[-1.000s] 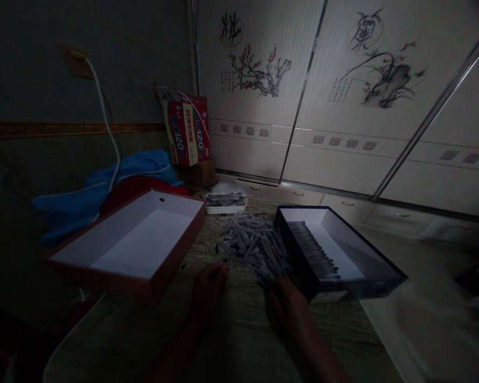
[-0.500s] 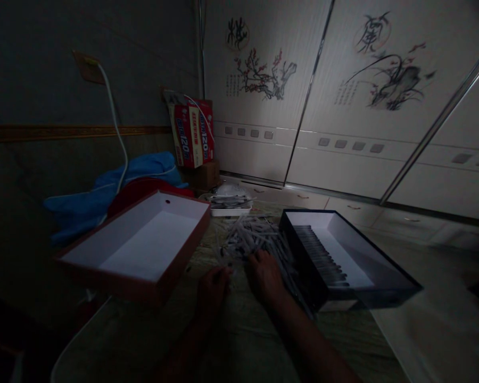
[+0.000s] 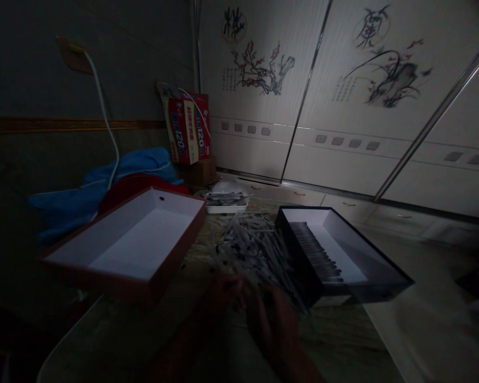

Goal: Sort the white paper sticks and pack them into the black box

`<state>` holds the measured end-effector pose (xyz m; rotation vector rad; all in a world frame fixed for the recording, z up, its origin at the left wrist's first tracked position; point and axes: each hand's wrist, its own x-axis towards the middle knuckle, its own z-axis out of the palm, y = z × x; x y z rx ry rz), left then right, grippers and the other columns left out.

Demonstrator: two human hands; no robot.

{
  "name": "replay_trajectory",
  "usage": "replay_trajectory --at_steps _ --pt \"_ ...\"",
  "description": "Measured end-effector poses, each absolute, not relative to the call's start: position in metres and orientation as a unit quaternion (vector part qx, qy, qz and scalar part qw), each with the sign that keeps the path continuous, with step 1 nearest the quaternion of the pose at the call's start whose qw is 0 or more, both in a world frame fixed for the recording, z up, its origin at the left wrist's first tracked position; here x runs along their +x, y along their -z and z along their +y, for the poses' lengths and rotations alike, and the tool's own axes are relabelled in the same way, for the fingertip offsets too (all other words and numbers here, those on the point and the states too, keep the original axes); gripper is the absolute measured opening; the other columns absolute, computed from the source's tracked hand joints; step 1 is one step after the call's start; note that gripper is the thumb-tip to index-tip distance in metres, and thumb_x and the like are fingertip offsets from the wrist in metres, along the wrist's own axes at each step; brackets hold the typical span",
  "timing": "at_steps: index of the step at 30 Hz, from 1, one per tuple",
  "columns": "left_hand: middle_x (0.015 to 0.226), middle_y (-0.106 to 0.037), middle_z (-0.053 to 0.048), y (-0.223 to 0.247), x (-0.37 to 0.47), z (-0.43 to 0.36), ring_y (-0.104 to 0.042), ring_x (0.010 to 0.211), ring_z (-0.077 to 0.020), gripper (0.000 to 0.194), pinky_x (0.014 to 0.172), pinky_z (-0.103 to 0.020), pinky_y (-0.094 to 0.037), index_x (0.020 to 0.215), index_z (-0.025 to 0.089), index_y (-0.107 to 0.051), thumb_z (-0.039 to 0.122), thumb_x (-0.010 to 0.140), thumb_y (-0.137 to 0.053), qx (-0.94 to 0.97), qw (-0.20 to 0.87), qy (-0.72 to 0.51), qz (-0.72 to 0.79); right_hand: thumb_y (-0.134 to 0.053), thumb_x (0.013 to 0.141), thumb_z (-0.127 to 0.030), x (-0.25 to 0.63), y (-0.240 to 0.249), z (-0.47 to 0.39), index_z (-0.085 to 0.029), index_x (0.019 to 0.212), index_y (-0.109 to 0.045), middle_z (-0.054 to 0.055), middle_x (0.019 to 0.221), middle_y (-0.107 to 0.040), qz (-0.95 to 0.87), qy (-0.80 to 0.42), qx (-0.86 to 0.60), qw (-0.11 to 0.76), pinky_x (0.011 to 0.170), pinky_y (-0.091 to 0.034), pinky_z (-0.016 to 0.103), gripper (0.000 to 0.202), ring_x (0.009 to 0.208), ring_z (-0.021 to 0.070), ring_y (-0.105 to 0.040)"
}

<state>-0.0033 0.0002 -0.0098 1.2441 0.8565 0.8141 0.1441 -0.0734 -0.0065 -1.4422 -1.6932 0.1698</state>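
My left hand (image 3: 226,291) is just in front of the pile, its fingers drawn together in a pinch. What it pinches is too dark and small to name. Close beside it, almost touching, my right hand (image 3: 274,315) has its fingers curled in, blurred by motion; a dark shape shows at the fingers. Beyond both hands lies a loose pile of thin, pale, pen-like sticks (image 3: 251,242), some with dark ends. On the right, a dark-sided open box (image 3: 355,268) with a white inside holds a row of similar slim sticks (image 3: 315,252) laid side by side.
An open reddish-brown box (image 3: 131,239) with a white inside stands at the left of the table (image 3: 335,340). Behind the pile is a white tray (image 3: 227,209) of more sticks. Blue cloth (image 3: 139,165), a white cable (image 3: 104,111) and a red carton (image 3: 187,130) are farther back.
My right hand has drawn back from the pile toward me and now sits beside my left hand. The left has shifted slightly right and nearer to me. The camera view has moved a little.
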Motion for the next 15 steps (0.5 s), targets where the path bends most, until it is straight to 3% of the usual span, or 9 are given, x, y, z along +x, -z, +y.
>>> replay_trajectory --at_steps 5,9,15 --pt "0.055 -0.057 0.002 0.013 -0.011 0.004 -0.045 0.044 -0.0075 0.026 0.043 -0.019 -0.033 0.071 0.015 -0.063 0.041 0.066 -0.063 0.47 0.663 -0.404 0.42 -0.044 0.086 -0.023 0.132 0.012 -0.083 -0.02 0.096 -0.052 0.005 0.083 -0.061 -0.734 -0.086 -0.535 0.41 0.064 -0.045 0.025 0.013 0.073 0.016 -0.059" --pt "0.053 -0.055 0.002 0.004 -0.012 0.004 -0.047 0.046 -0.0097 0.027 0.045 -0.021 -0.035 0.067 0.017 -0.061 0.044 0.064 -0.062 0.418 0.662 -0.446 0.433 -0.04 0.087 -0.022 0.152 0.004 -0.075 -0.021 0.097 -0.053 0.006 0.087 -0.061 -0.701 -0.058 -0.599 0.382 0.068 -0.045 0.026 0.017 0.079 0.0174 -0.059" --pt "0.05 -0.055 0.001 -0.002 -0.011 0.006 -0.049 0.045 -0.0107 0.034 0.045 -0.022 -0.036 0.068 0.016 -0.061 0.049 0.062 -0.06 0.417 0.634 -0.458 0.462 -0.048 0.078 -0.016 0.187 -0.004 -0.061 -0.019 0.081 -0.055 0.009 0.082 -0.058 -0.641 0.076 -0.741 0.186 0.061 -0.041 0.031 0.009 0.074 0.0233 -0.057"
